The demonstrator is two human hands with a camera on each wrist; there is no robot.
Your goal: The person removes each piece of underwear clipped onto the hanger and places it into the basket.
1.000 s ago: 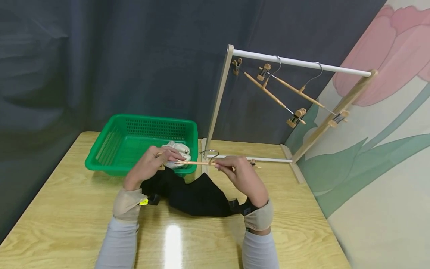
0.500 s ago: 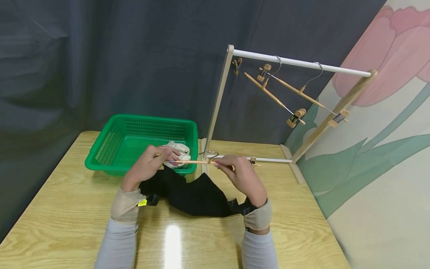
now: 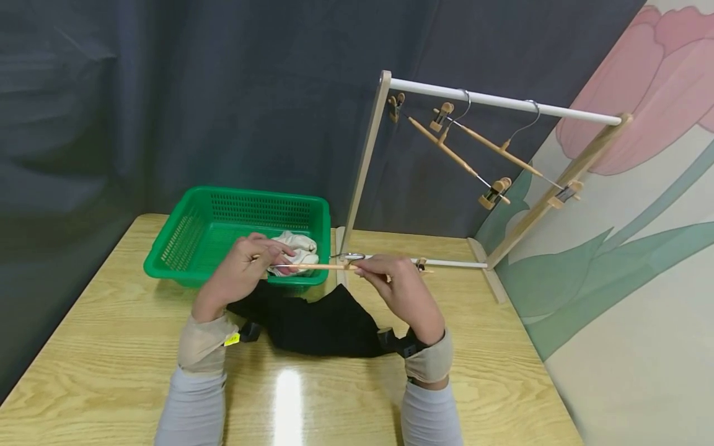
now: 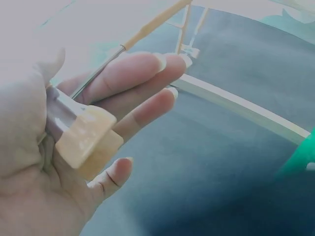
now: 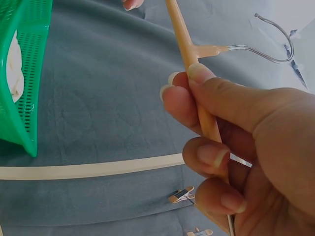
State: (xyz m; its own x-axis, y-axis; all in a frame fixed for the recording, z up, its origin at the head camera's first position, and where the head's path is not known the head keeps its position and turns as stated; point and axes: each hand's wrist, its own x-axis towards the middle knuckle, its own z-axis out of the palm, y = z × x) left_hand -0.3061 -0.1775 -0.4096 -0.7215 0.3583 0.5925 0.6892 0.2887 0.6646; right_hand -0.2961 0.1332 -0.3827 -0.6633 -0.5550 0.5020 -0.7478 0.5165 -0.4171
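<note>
Level over the table, a wooden clip hanger point(image 3: 318, 267) with a metal hook spans both hands. My right hand point(image 3: 404, 291) grips its wooden bar near the middle; in the right wrist view, thumb and fingers curl round the bar point(image 5: 182, 29) just below the hook point(image 5: 275, 60). At the other end is my left hand point(image 3: 237, 272). The left wrist view shows a wooden clip point(image 4: 91, 137) held against the palm at the thumb's base, its pads bare, with several fingers stretched beside the metal rod. Beneath the hanger, between my forearms, a black cloth point(image 3: 323, 328) lies on the table.
Behind my left hand stands a green basket point(image 3: 251, 193) with white cloth point(image 3: 298, 243) in its right corner. At the back right, a rack with a white rail point(image 3: 502, 102) carries two clip hangers point(image 3: 454, 155). A painted wall point(image 3: 619, 248) borders the right side.
My left hand has shifted slightly left at the hanger's end. The black cloth's left part has moved a little to the left. My right hand keeps its grip.
</note>
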